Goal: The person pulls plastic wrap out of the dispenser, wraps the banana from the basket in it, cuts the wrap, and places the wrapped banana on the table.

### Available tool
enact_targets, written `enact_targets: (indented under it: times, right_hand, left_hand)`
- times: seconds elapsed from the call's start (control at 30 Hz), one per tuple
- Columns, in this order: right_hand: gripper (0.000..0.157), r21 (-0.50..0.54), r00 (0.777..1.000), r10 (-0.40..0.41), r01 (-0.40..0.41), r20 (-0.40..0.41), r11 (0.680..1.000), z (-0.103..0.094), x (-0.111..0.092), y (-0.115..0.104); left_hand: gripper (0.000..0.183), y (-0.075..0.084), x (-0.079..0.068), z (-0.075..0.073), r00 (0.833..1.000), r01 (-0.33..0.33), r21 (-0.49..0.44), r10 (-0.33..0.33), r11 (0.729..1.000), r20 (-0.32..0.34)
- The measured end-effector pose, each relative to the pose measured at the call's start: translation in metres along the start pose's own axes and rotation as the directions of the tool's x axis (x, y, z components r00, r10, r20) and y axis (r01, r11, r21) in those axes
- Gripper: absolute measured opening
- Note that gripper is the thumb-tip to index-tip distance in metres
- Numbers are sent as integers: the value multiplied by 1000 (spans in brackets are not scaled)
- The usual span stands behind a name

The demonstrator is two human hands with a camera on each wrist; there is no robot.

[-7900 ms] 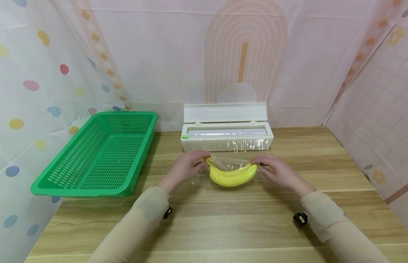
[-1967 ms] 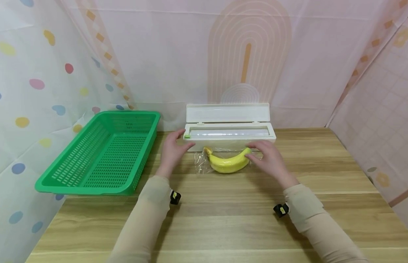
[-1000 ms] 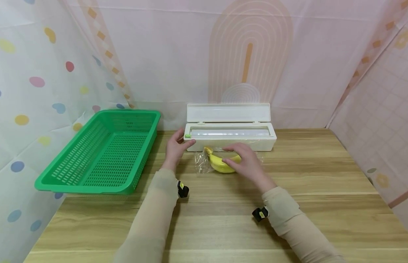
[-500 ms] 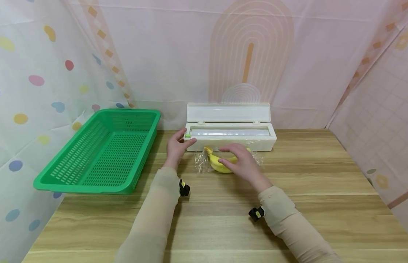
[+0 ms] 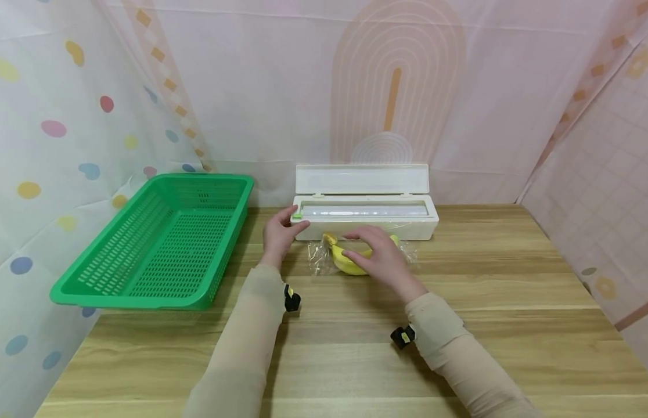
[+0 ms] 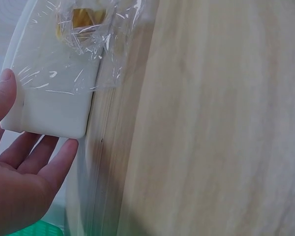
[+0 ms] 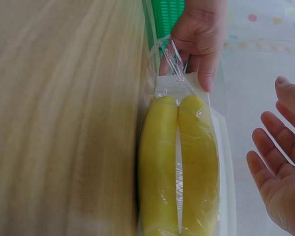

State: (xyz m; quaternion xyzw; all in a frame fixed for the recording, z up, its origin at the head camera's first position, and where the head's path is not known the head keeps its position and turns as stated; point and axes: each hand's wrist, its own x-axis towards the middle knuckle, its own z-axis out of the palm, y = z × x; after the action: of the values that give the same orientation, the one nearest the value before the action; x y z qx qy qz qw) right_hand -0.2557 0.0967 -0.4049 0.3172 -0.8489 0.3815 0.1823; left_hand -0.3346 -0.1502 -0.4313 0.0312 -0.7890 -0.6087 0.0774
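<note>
A pair of yellow bananas [image 5: 346,265], sheathed in clear cling film [image 7: 178,162], lies in front of the white cling film dispenser [image 5: 366,230]. Loose film [image 6: 83,54] bunches beyond the stem and overlaps the dispenser's front. My left hand [image 5: 278,235] grips the dispenser's left end, its thumb at the front edge and its fingertips [image 6: 68,147] against the end wall. Over the bananas is my right hand [image 5: 380,255], fingers relaxed and spread from the thumb, holding nothing. It hides part of the fruit in the head view; the right wrist view shows a gap between hand and bananas.
The dispenser's lid [image 5: 362,179] stands raised at the back, with a film roll [image 5: 363,211] inside and a small green slider [image 5: 297,216] at the left. A green plastic basket [image 5: 214,284] stands on the left. Patterned curtains border the wooden table [image 5: 324,360].
Earlier both hands held the wrapped bananas by their ends; now these lie against the dispenser. My left hand has moved to the dispenser's left end, and my right has shifted left over the bananas.
</note>
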Motion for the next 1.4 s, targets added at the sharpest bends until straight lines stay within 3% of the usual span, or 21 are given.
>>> enact_targets:
  times: [0.53,1.4]
  right_hand:
    - [33,-2,998,-65,65,-12,998,-1,39,-4]
    - [39,-119,989,67,-51,133,992,9,96,-19]
  left_hand:
    - [56,-1,1,-2,1000,6,49,-6,999,10]
    - [55,-1,2,-3,999,-30,57,28,998,33]
